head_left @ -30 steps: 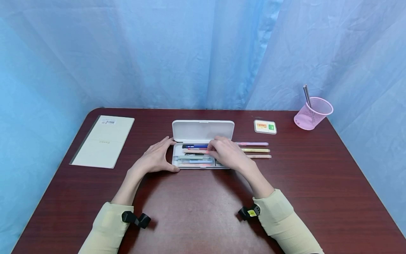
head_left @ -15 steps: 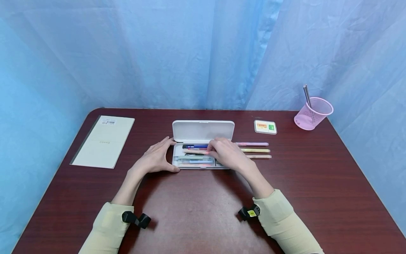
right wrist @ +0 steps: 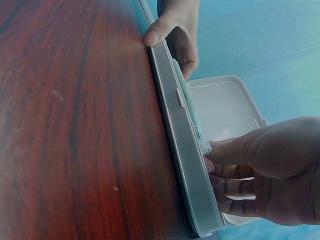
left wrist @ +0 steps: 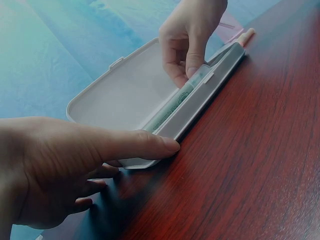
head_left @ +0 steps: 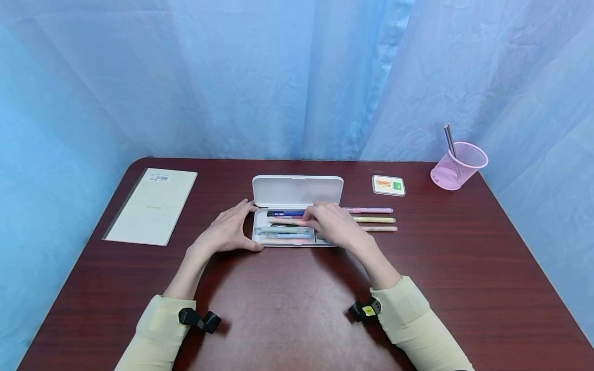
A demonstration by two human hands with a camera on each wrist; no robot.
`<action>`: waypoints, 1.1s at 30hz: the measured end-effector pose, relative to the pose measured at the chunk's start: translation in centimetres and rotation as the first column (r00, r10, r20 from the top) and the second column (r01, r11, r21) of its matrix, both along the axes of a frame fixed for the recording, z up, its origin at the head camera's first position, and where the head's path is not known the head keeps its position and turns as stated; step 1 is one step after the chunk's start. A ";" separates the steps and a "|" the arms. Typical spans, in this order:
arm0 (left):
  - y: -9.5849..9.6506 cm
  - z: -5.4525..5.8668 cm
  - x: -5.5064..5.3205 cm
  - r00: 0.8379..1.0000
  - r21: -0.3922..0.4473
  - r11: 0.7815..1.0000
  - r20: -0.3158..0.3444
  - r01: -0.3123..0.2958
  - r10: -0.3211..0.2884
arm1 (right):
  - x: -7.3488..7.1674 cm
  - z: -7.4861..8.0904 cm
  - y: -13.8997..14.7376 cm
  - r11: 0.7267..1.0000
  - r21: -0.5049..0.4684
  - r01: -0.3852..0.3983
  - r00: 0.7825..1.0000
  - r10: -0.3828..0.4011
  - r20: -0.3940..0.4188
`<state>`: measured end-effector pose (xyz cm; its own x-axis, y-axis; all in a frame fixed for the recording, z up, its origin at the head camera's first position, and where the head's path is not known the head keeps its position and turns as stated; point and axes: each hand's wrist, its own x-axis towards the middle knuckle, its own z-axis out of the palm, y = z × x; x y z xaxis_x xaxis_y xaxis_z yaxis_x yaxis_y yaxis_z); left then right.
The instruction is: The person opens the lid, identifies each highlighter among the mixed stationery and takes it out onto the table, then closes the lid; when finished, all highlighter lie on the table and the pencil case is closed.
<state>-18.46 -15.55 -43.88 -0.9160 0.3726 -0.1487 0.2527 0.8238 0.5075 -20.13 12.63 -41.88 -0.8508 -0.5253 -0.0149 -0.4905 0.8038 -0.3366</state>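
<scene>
A white pencil case (head_left: 297, 191) stands with its lid raised at the middle of the table, several pens in its tray. My left hand (head_left: 227, 226) holds its left end, the thumb at the front corner and a fingertip at the back corner. Inside the tray, my right hand (head_left: 331, 221) has thumb and fingers together on a peach pen (head_left: 284, 221); the fingertips are partly hidden in the head view. A pale green pen (left wrist: 172, 107) lies along the front wall, close to the right thumb. Blue pens (head_left: 284, 213) lie at the back of the tray.
Right of the case lie a purple pen (head_left: 371, 210), a yellow pen (head_left: 376, 220) and another peach pen (head_left: 381, 229). A small flat tin (head_left: 388, 186) lies beyond them. The pink mesh cup (head_left: 447, 176) leans at back right. A notebook (head_left: 150, 208) lies at left.
</scene>
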 end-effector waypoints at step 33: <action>-0.1 0.0 0.0 1.000 0.011 1.000 0.007 -0.004 0.004 | 1.4 0.4 17.0 0.978 -0.204 -0.032 0.992 0.005 -0.129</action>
